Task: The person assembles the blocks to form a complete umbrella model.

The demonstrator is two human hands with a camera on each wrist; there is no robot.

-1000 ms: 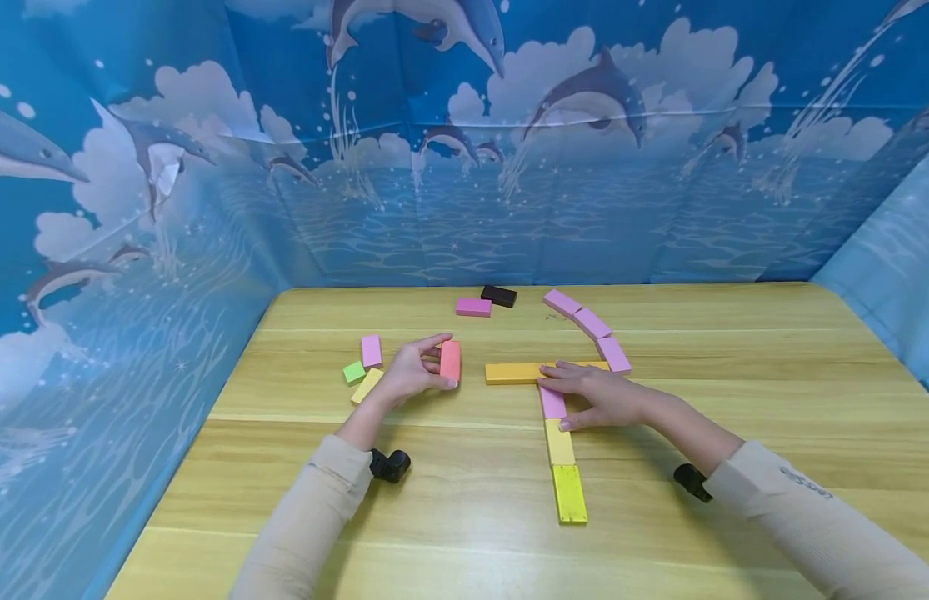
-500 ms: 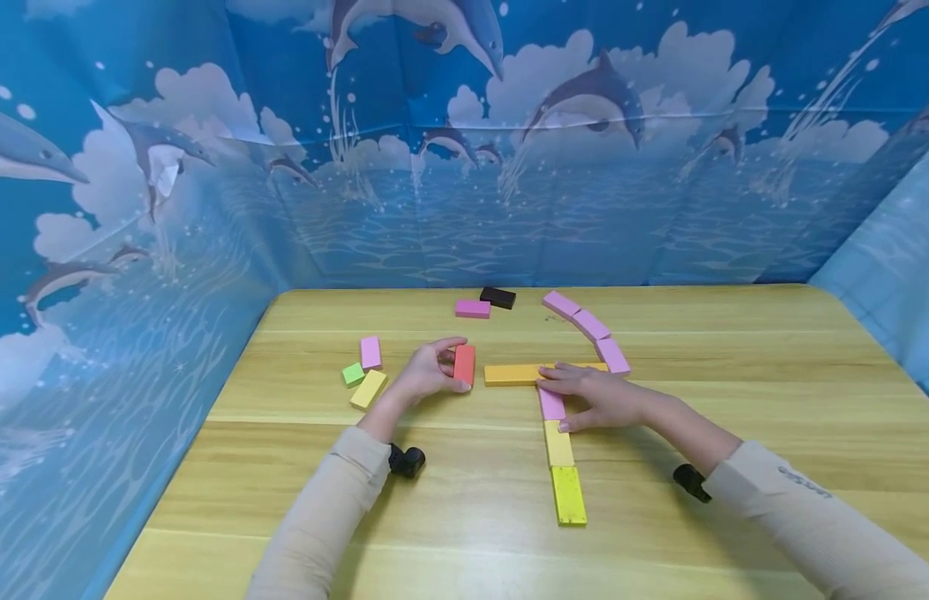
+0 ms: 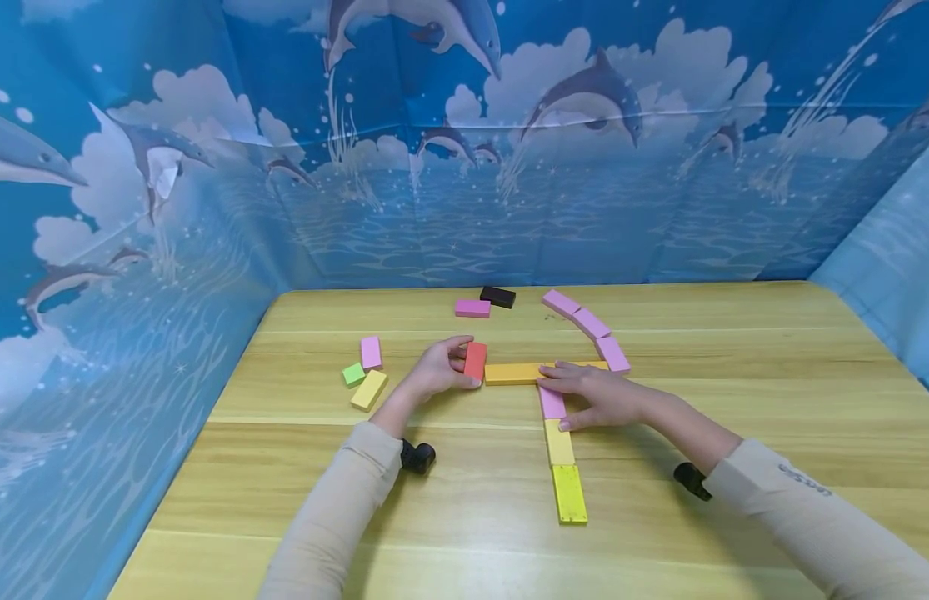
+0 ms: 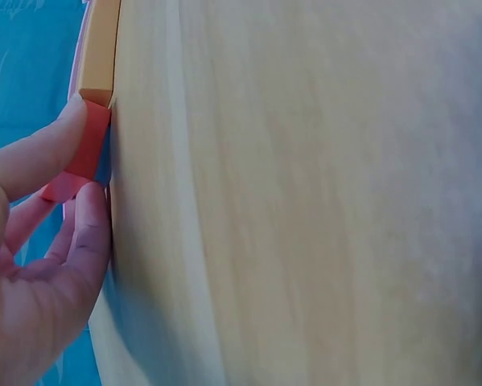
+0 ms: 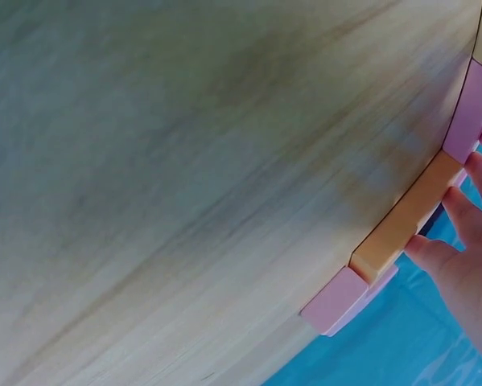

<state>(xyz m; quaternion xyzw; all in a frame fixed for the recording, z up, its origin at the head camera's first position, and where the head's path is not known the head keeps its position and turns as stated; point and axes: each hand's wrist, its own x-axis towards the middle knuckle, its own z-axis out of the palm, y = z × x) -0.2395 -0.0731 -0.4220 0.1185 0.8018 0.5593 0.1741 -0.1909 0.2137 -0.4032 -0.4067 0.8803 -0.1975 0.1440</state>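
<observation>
My left hand (image 3: 437,368) pinches a red block (image 3: 475,362) between thumb and fingers, right at the left end of a row of orange blocks (image 3: 511,374). In the left wrist view the red block (image 4: 90,145) is tilted, its upper end close by the orange block (image 4: 100,48). My right hand (image 3: 602,395) rests with spread fingers on the orange row's right part and by a pink block (image 3: 552,404) below it. Its fingertips touch the orange block (image 5: 405,215) in the right wrist view. Under the pink one lie a pale yellow block (image 3: 560,443) and a bright yellow block (image 3: 570,495).
Three light pink blocks (image 3: 591,323) curve up from the orange row's right end. A magenta block (image 3: 472,308) and a black block (image 3: 497,297) lie at the back. Loose pink (image 3: 370,352), green (image 3: 353,374) and yellow (image 3: 370,390) blocks sit left on the wooden table (image 3: 464,533).
My left hand has carried the red block rightward, up to the left end of the orange row. The right hand has stayed in place.
</observation>
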